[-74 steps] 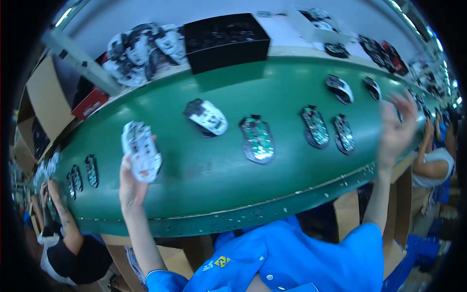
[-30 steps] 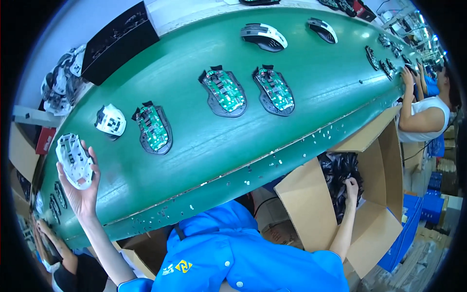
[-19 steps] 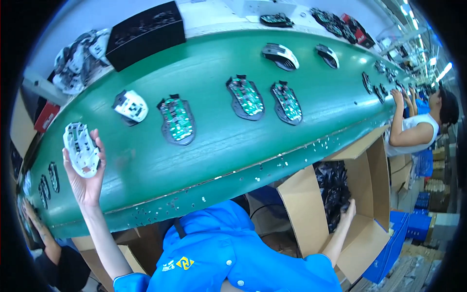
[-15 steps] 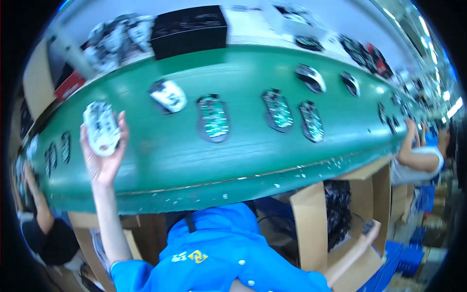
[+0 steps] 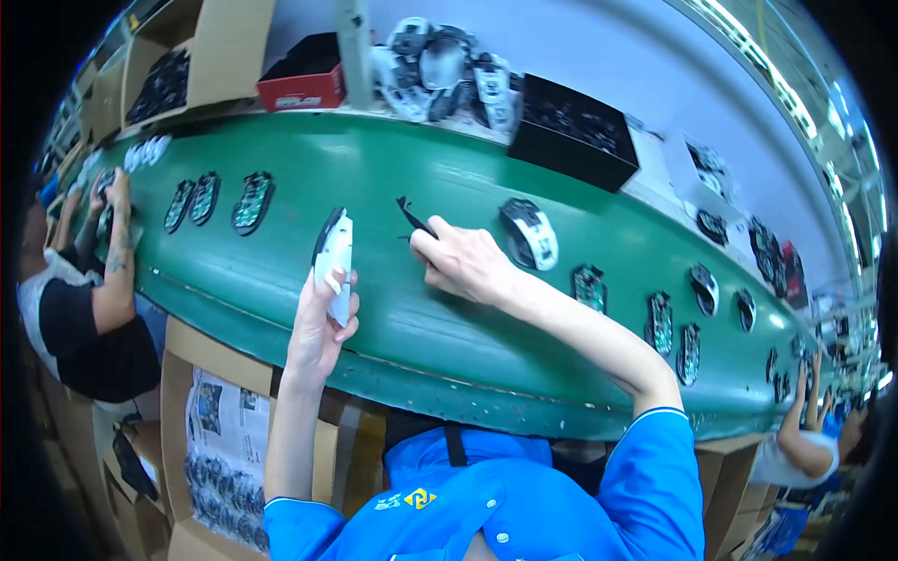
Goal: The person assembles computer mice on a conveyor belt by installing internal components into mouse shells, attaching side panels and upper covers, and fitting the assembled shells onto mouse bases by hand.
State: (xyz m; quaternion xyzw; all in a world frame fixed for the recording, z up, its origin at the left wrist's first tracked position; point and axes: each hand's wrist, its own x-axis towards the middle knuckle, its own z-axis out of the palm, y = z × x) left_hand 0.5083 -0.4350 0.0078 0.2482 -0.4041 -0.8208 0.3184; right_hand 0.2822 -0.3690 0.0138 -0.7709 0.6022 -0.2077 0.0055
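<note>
Above the green work surface, my left hand (image 5: 313,341) grips a white computer mouse shell (image 5: 335,257), which is turned on its edge with a dark strip along one side. To the right of it, my right hand (image 5: 466,262) pinches a small thin black plastic part (image 5: 410,215). The two pieces are apart. Just beyond my right wrist lies a white and black mouse cover (image 5: 530,234). A mouse base with a green circuit board (image 5: 589,287) is partly behind my right forearm.
More mouse bases with boards (image 5: 253,202) lie on the green surface (image 5: 309,154), left and right. Along the back stand a black box (image 5: 571,131), a red box (image 5: 301,89) and a heap of white shells (image 5: 440,65). Co-workers (image 5: 94,309) sit at both sides. An open carton (image 5: 224,449) stands below left.
My view has swung left. My right hand has come up from beside the carton at lower right to the work surface, holding a black part. My left hand has tipped the shell on edge.
</note>
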